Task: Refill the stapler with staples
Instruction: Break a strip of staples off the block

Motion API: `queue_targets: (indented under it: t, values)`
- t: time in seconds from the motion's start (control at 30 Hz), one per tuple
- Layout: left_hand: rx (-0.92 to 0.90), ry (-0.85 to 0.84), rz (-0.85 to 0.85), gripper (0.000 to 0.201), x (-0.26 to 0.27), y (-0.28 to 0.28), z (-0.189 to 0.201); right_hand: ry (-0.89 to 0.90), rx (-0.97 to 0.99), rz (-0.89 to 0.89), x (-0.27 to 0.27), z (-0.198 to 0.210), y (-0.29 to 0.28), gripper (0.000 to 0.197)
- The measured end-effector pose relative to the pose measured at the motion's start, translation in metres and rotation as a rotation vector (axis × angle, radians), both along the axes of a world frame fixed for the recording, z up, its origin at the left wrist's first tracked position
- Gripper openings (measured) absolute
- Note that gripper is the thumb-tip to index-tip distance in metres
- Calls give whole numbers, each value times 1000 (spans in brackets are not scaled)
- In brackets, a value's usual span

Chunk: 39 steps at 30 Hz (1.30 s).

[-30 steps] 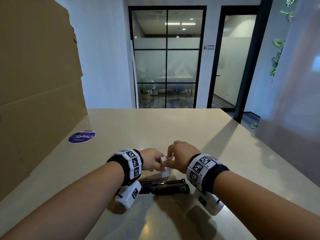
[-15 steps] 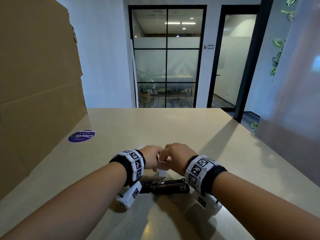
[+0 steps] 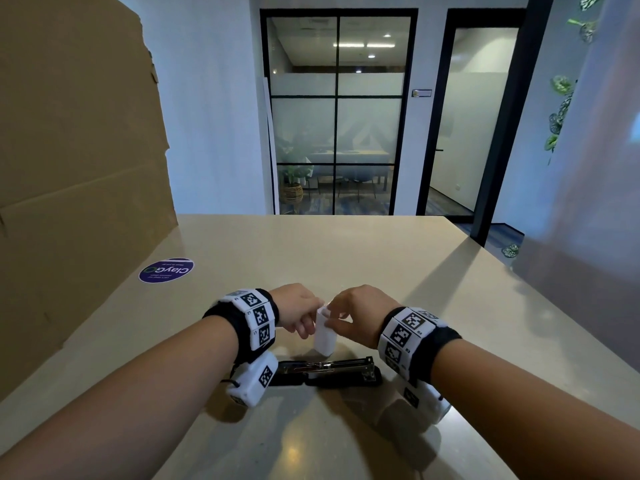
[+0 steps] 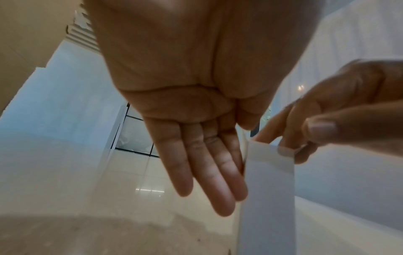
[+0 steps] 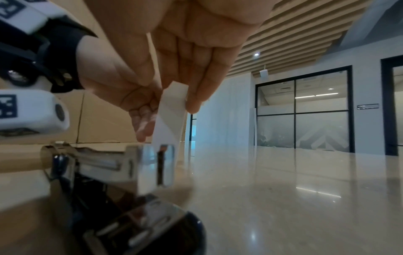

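Head view: my left hand (image 3: 298, 311) and right hand (image 3: 360, 313) pinched the staple box (image 3: 325, 337) just beyond the opened stapler (image 3: 346, 374); flap opening or closing, unclear, so magazine (image 3: 323, 364) contents would decide next.

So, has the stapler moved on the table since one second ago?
No. The stapler lies at the same spot, equally far from the purple ClayGo sticker on the table.
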<state>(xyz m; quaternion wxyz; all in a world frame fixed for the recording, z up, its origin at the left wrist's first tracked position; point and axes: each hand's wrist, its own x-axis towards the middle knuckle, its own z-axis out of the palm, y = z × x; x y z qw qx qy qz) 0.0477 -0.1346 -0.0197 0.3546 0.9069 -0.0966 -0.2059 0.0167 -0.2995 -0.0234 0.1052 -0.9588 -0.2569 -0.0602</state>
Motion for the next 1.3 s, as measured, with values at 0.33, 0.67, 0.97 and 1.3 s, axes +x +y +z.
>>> queue_targets:
  t: [0.33, 0.67, 0.97, 1.3]
  values:
    - [-63, -129, -69, 39, -1, 12, 2, 42, 58, -29, 4, 3, 4, 22]
    - [-74, -231, -153, 32, -2, 9, 1, 103, -160, 16, 7, -4, 8, 39]
    - [-42, -169, -142, 29, -1, 10, -2, 162, -254, 0, 6, 0, 14, 44]
    - [-68, -152, -146, 27, 1, 7, -2, 197, -245, -74, 8, 0, 21, 36]
